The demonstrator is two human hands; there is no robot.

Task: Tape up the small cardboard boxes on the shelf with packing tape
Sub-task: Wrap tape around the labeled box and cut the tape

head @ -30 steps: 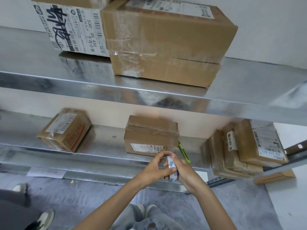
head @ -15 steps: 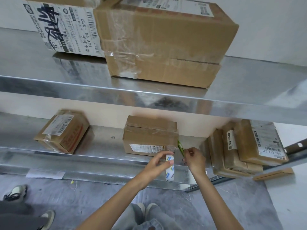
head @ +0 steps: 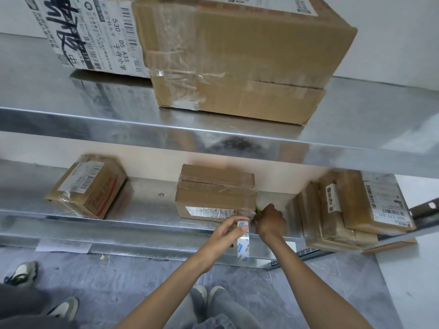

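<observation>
Left gap: bare lower shelf [head: 147, 203] between the left box [head: 88, 186] and the middle box [head: 215, 191]; it is wide, and a hand fits through to the back wall [head: 147, 162].
Right gap: narrow, between the middle box and the stack of boxes [head: 337, 210]; the right hand [head: 272, 222], gripping a green cutter [head: 258, 209], fills it.
Front: the left hand [head: 225, 231] holds the tape roll [head: 243, 245] just before the middle box's right front corner.
Overhead: the upper shelf [head: 368, 110] roofs the lower boxes; some room shows above the middle box.
Upper shelf: a big box [head: 261, 55] sits mid-shelf; bare metal lies to its right.
</observation>
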